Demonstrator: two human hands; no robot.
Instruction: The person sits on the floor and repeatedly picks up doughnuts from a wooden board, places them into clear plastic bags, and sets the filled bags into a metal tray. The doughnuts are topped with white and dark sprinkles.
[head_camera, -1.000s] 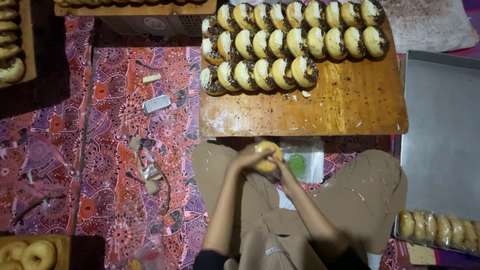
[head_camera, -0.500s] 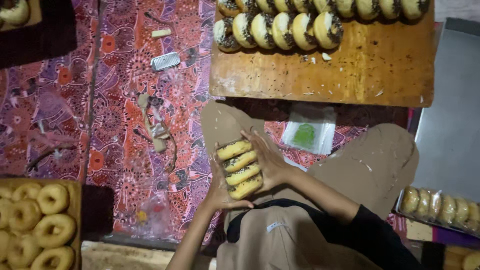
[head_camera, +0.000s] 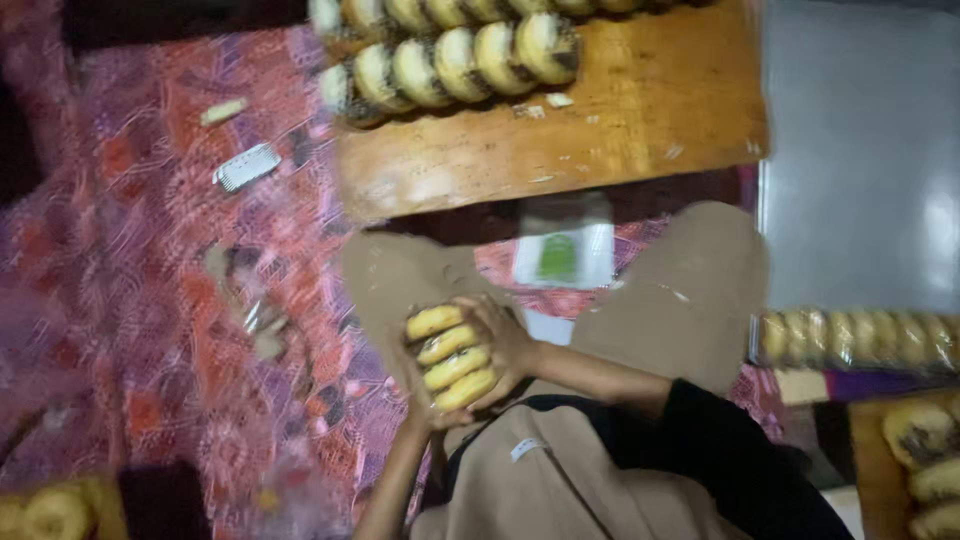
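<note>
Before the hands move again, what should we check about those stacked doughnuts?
1. Both hands on the stack of doughnuts: ok, left hand underneath, right hand at the side.
2. Stack lined up: ok, four pieces sit in a row.
3. Grip firmness: cannot tell, picture is blurred.
4. Bare space on the wooden board: ok, front part is free.
5. Metal tray within reach: cannot tell.
</note>
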